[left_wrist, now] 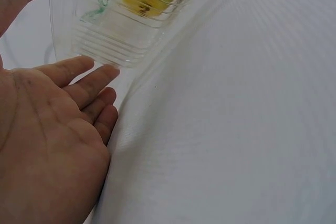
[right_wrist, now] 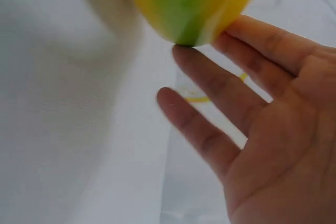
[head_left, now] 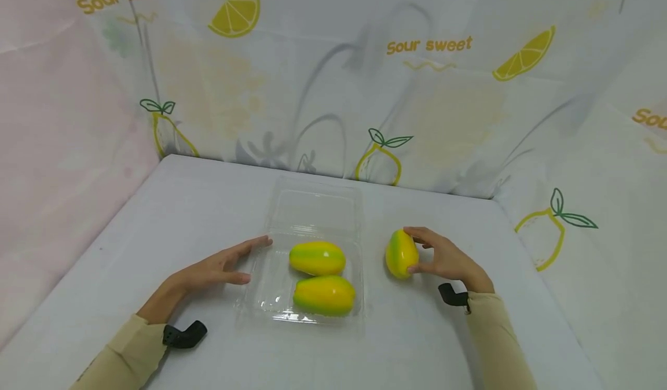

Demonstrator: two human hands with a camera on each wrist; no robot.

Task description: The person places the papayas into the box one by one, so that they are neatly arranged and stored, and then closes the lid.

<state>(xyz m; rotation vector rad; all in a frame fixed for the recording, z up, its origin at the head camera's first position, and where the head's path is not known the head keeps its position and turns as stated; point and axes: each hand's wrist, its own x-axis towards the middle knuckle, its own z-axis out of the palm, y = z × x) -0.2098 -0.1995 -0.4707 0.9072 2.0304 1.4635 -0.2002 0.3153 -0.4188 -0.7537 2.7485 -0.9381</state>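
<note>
A clear plastic clamshell box (head_left: 271, 297) lies with its lid folded back, two glossy yellow-green papayas (head_left: 324, 295) side by side in its base. At the box's left side is my left hand (head_left: 216, 269), fingers extended and thumb apart; in the left wrist view its fingertips touch or nearly touch the ridged wall (left_wrist: 113, 45). To the right of the box, my right hand (head_left: 443, 257) pinches a third papaya (head_left: 401, 254) between thumb and fingers. In the right wrist view, fingertips meet that fruit's green end, while the little finger stands free.
The transparent lid (head_left: 315, 205) lies toward the back of the white table (head_left: 208, 199). Behind it hangs a cloth backdrop (head_left: 323, 77) with lemon prints. Black wrist cameras (head_left: 184, 335) sit at both sleeves.
</note>
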